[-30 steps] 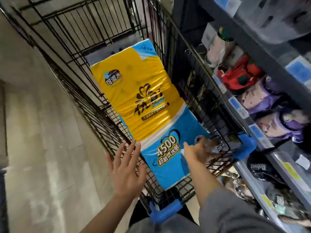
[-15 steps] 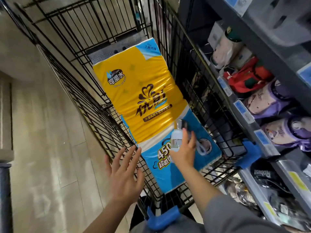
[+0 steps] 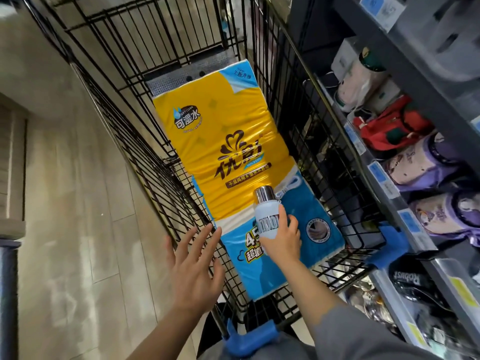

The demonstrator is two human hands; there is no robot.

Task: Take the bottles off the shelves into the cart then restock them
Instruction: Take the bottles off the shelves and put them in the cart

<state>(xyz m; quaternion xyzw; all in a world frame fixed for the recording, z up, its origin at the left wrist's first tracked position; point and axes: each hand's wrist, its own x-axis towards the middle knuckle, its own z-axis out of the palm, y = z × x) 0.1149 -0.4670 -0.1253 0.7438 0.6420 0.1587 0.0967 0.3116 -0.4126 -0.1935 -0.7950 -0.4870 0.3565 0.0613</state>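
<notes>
Bottle in hand: a small white bottle [image 3: 267,220] with a shiny metal cap is held upright over the near end of the cart, above the blue part of the tissue pack.
Right hand: the right hand [image 3: 281,239] grips the bottle's lower body, fingers curled round it.
Left hand: the left hand [image 3: 193,266] holds nothing, fingers spread and straight, hovering just outside the cart's left wall.
Cart: the black wire cart [image 3: 145,141] holds a large yellow-and-blue tissue pack [image 3: 228,157]; no other bottle can be seen lying in it.
Shelves: the shelves [image 3: 384,178] to the right carry purple bottles [image 3: 426,165], a red one [image 3: 389,126] and a pale one further back.
Progress: judging by this, the task is at an early stage, with one bottle off the shelf.
Left to do: most bottles are not yet in the cart, and restocking is not yet begun.
</notes>
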